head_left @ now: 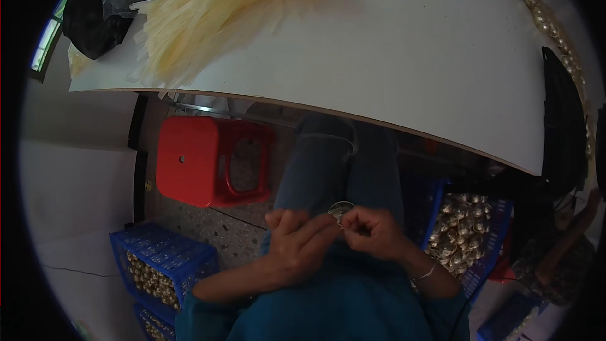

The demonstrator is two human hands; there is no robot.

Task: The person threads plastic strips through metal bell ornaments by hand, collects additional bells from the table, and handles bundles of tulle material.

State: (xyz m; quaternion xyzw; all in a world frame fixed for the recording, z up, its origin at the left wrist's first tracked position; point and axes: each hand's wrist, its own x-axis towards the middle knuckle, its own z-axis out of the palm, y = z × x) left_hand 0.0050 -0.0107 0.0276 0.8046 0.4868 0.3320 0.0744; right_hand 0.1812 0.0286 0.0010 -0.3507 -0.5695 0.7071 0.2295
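Note:
Above my lap, my left hand [298, 239] and my right hand [374, 232] come together, fingertips almost touching. Between them is a small, shiny round metallic piece [341, 208] with a pale curved rim; its exact kind is too small to make out. The fingers of my left hand are bent and pressed together against its left side. On the other side, my right hand pinches its edge between thumb and fingers. My fingers hide the lower part of the piece.
A white table [404, 44] spans the front, with bundled pale yellow strips [214, 19] and a black bag [95, 13]. Below stands a red stool [189, 161]. Blue crates [161, 249] of shiny round pieces [461, 234] flank me. Another person's arm [571, 237] is at far right.

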